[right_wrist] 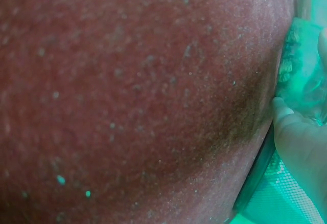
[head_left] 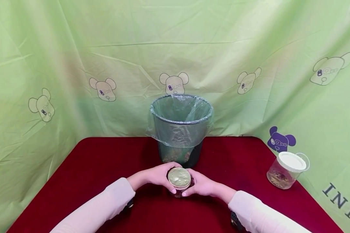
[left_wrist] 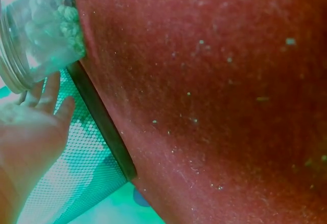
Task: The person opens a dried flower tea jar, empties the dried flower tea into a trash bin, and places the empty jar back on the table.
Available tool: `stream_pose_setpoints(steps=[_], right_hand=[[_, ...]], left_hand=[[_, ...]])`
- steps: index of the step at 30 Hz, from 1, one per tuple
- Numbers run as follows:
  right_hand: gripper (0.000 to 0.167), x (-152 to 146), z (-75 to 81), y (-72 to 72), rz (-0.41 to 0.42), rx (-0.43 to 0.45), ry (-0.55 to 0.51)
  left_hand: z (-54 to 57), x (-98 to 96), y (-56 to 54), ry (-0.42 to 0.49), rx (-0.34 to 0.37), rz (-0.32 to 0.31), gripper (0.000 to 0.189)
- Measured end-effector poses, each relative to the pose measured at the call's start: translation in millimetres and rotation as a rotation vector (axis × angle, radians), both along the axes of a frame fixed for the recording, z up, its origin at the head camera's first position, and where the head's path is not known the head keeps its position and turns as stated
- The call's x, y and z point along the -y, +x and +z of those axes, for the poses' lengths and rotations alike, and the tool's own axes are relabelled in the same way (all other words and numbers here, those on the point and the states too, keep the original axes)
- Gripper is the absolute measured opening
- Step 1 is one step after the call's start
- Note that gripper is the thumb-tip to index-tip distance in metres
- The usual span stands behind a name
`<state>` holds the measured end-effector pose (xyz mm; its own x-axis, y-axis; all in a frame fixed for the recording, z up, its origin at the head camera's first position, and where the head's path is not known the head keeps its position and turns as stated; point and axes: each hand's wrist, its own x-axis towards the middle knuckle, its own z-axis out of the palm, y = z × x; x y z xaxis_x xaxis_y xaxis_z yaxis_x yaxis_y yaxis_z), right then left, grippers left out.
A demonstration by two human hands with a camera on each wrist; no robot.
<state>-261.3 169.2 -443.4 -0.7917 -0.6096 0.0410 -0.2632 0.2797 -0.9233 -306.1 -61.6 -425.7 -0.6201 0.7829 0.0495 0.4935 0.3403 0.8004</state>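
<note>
A clear jar with a shiny gold-coloured top stands upright near the middle of the table, between both hands. My left hand curves round its left side, thumb at the front. From the right, my right hand grips the same jar, its thumb also at the front. Pale green, lumpy dried pieces show through the jar's wall in the left wrist view. In the right wrist view the right thumb lies against the jar's lower part. The far-side fingers are largely hidden in the head view.
Just behind the jar stands a dark mesh waste bin lined with a clear bag. A clear tub with a white lid and brownish contents sits at the table's right edge. Red cloth covers the table; a green curtain surrounds it.
</note>
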Motion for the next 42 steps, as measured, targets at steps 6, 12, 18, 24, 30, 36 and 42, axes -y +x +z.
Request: stream_pose_setpoints(steps=[6, 12, 18, 24, 30, 36, 42], right_hand=[[0.068, -1, -0.9, -0.9, 0.014, -0.005, -0.012], [0.069, -1, -1.2, -2.4, 0.015, 0.009, -0.016], [0.068, -1, 1.9, -1.8, 0.008, 0.010, -0.012], [0.068, -1, -0.6, -2.2, 0.015, 0.023, -0.028], [0.068, -1, 0.6, -0.7, 0.010, 0.035, -0.031], [0.065, 0, 1.7, 0.5, 0.010, 0.007, -0.011], [0.073, 0, 0.7, 0.3, 0.017, 0.013, -0.011]], left_hand=[[-0.1, -1.1, 3.7, -0.017, -0.061, 0.036, 0.077], [2.0, -2.9, 11.6, -0.047, -0.185, 0.103, 0.076], [0.1, -5.8, 18.0, -0.059, -0.261, 0.178, 0.078], [-1.7, -6.7, 26.5, -0.041, -0.306, 0.235, 0.076], [-1.6, -8.0, 30.0, -0.026, -0.301, 0.265, 0.076], [-1.7, -8.7, 31.2, -0.010, -0.305, 0.291, 0.075], [0.8, -7.1, 31.1, 0.016, -0.302, 0.311, 0.077]])
